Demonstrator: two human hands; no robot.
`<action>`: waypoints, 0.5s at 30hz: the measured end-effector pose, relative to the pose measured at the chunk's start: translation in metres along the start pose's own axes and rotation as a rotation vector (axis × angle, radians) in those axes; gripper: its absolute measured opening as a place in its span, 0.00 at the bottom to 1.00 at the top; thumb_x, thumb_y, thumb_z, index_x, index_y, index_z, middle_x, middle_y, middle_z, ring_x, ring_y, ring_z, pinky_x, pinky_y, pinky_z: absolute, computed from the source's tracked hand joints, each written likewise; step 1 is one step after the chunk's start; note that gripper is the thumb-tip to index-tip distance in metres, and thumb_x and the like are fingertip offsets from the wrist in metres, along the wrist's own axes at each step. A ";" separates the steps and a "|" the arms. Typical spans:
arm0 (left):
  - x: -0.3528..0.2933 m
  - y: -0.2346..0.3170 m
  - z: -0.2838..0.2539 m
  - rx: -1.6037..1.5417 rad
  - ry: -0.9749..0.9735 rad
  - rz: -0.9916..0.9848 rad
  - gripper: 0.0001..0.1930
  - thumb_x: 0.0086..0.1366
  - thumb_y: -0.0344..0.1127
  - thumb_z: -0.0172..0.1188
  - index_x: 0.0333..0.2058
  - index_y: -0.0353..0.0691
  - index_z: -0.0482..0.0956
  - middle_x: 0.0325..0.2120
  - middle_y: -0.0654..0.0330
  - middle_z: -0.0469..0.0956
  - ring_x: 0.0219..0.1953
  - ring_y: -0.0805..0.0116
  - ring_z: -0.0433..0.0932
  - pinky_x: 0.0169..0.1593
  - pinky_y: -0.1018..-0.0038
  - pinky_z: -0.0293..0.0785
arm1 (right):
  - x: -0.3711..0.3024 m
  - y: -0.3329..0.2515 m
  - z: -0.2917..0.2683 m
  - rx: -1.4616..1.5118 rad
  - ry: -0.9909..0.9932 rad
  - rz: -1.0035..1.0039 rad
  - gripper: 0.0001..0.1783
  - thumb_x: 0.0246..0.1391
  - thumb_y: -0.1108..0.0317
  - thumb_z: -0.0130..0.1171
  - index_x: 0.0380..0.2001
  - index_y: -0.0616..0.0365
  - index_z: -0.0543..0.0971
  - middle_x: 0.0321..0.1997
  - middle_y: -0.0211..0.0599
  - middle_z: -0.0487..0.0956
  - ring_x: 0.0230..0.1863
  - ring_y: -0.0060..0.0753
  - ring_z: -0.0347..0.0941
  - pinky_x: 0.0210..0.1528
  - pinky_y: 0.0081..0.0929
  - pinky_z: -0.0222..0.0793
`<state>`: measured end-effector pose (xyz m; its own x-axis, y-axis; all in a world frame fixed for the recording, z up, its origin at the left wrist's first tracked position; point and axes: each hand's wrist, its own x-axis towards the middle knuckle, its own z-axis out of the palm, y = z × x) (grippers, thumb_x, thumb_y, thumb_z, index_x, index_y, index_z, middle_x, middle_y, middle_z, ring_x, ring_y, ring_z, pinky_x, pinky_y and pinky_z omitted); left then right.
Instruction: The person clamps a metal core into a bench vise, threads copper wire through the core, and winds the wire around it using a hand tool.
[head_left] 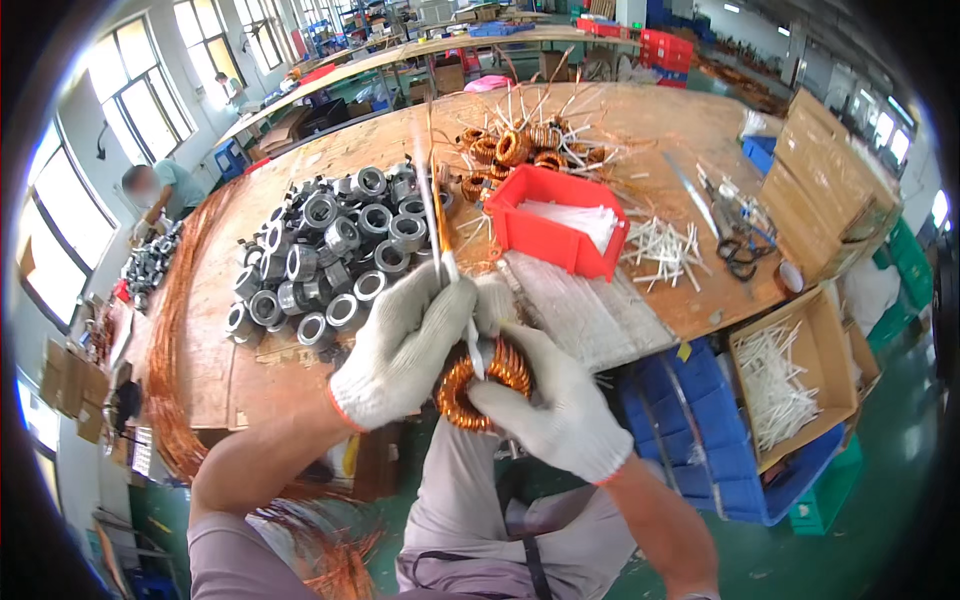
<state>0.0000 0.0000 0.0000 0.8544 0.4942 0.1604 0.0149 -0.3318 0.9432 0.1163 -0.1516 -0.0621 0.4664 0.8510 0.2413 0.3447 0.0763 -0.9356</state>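
Both my hands wear white knitted gloves. In my right hand [560, 405] is a ring-shaped coil [458, 400] wound with copper wire, held just past the table's near edge, above my lap. My left hand [405, 345] is closed round the coil's upright copper wire leads [440, 225] and a white sleeve close to them, at the coil's upper side. A long white strip or sleeve [424, 180] rises beside the leads, blurred at its upper end. The left fingertips lie close to the right hand's fingers and partly hide where the leads leave the coil.
Grey ring cores [320, 212] are heaped at left, with long copper wires [180, 330] beyond. Finished coils [514, 148] lie behind a red bin [560, 225] of white sleeves. Loose sleeves [665, 250], scissors [740, 258] and cardboard boxes [835, 190] are at right. Another person [175, 185] works far left.
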 end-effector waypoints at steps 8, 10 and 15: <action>-0.016 -0.114 -0.073 0.004 0.269 -0.078 0.22 0.77 0.42 0.53 0.62 0.34 0.70 0.44 0.57 0.80 0.43 0.71 0.78 0.52 0.71 0.76 | 0.138 0.031 -0.002 -0.190 0.205 0.159 0.26 0.55 0.56 0.69 0.45 0.71 0.82 0.37 0.52 0.87 0.39 0.34 0.84 0.44 0.35 0.78; -0.030 -0.158 -0.080 0.047 0.307 -0.123 0.19 0.75 0.38 0.56 0.58 0.33 0.73 0.41 0.57 0.81 0.40 0.71 0.80 0.48 0.71 0.77 | 0.197 0.052 -0.032 -0.535 0.293 0.124 0.28 0.54 0.50 0.70 0.44 0.67 0.83 0.37 0.53 0.87 0.40 0.45 0.85 0.45 0.40 0.78; -0.052 -0.222 -0.101 0.297 0.363 -0.052 0.16 0.72 0.32 0.60 0.54 0.31 0.75 0.38 0.53 0.83 0.38 0.67 0.83 0.44 0.70 0.79 | 0.317 0.035 -0.084 -1.147 0.538 -0.065 0.28 0.56 0.44 0.68 0.48 0.55 0.81 0.45 0.52 0.86 0.48 0.54 0.83 0.50 0.47 0.78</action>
<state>-0.0997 0.1291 -0.1880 0.6123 0.7478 0.2569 0.2461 -0.4890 0.8369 0.3449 0.0769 0.0036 0.6002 0.5244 0.6040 0.7590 -0.6116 -0.2233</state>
